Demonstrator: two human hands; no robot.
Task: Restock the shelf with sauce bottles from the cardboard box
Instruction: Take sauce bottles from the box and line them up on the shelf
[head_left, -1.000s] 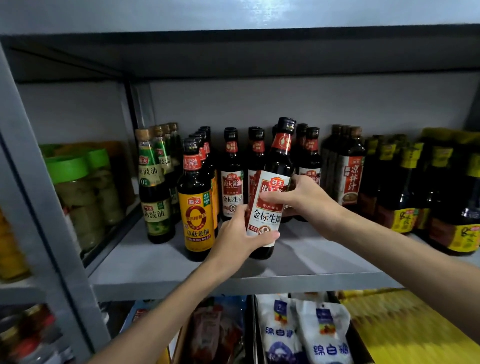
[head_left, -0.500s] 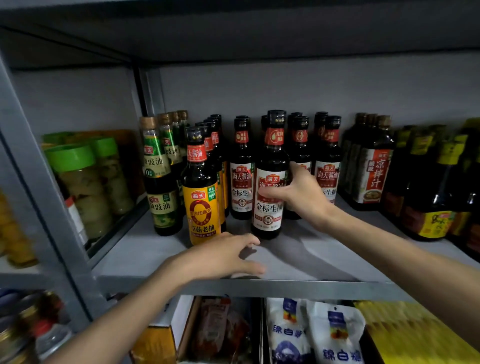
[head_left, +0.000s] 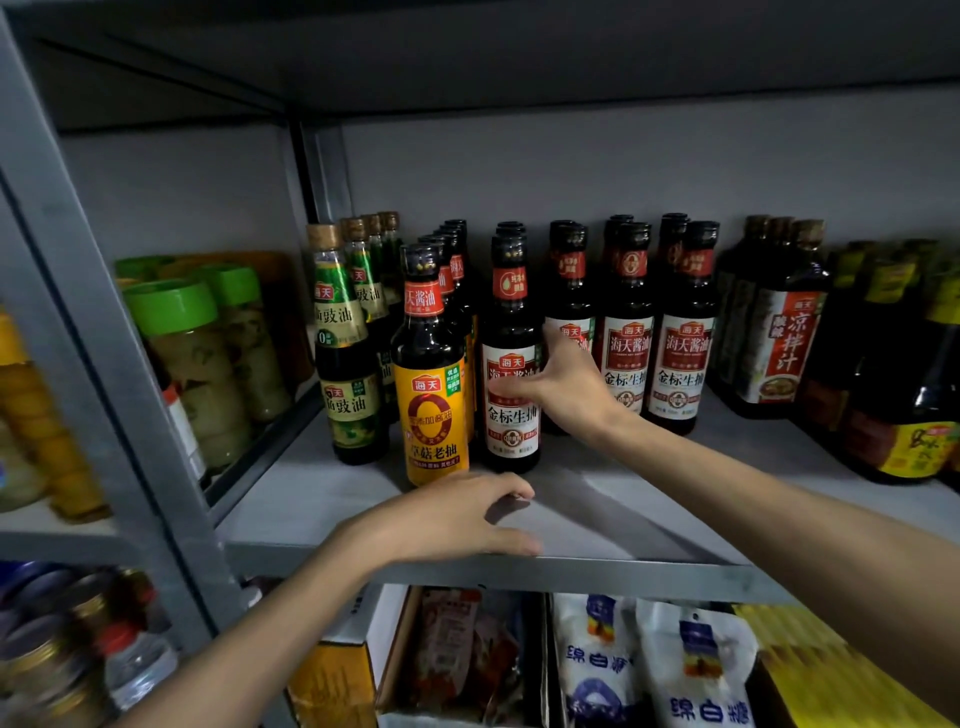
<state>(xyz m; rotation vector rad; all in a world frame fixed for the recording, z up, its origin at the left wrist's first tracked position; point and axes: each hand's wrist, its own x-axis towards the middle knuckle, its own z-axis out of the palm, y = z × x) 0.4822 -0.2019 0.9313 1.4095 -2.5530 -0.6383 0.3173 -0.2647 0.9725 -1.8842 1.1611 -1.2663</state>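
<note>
A dark sauce bottle (head_left: 511, 415) with a red and white label stands upright on the grey shelf (head_left: 623, 519), at the front of its row beside a yellow-labelled bottle (head_left: 434, 415). My right hand (head_left: 569, 392) holds it, thumb across the label and fingers round its right side. More bottles of the same kind (head_left: 680, 353) stand in rows to the right and behind. Near the shelf's front edge my left hand (head_left: 457, 517) hovers with loosely curled fingers, holding nothing.
Green-labelled bottles (head_left: 345, 358) stand left of the yellow one. Green-lidded jars (head_left: 192, 358) fill the neighbouring bay beyond a metal upright (head_left: 104, 312). Larger dark bottles (head_left: 779, 332) crowd the right. Below are white bags (head_left: 691, 670) and a cardboard box (head_left: 400, 644) of packets.
The bottle, held tilted in both hands a second ago, now stands on the shelf. My left hand let go and drew back to the front edge.
</note>
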